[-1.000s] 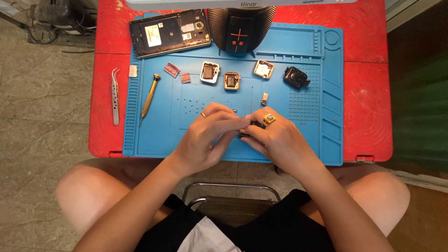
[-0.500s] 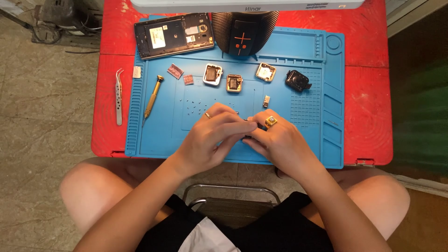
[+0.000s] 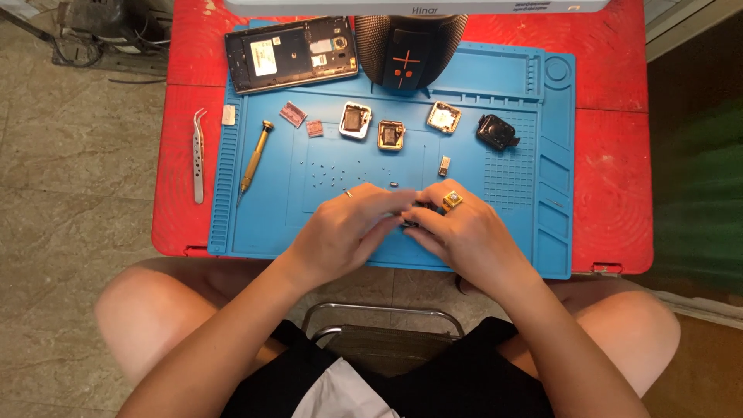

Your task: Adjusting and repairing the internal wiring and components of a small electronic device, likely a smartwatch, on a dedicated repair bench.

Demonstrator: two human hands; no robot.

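Pinched between the fingertips of both hands, just below the middle of the frame, is a small dark part (image 3: 412, 214); the fingers cover nearly all of it, so its shape and kind cannot be made out. How firmly each hand grips it is also hard to judge, though both sets of fingers are closed around it.

At far left, steel tweezers (image 3: 199, 155) lie on the red table (image 3: 611, 193), with a tiny pale square chip (image 3: 228, 114) just beside them. Next comes the blue work mat (image 3: 495, 255), and on its left part a brass-handled screwdriver (image 3: 255, 156). At upper left of the mat sits an opened phone (image 3: 291, 53) with its back off. Below it are 2 small pinkish pieces (image 3: 302, 120), and lower still a scatter of specks, perhaps screws, too small to tell.

The left hand (image 3: 348, 232) wears a thin ring; the right hand (image 3: 464, 236) wears a gold ring with a stone (image 3: 452, 201). Above the hands stand 3 small square casings (image 3: 391, 133) in a row, then a round black part (image 3: 495, 131). A dark speaker-like object (image 3: 406, 46) at top centre is cut off by a pale bar.
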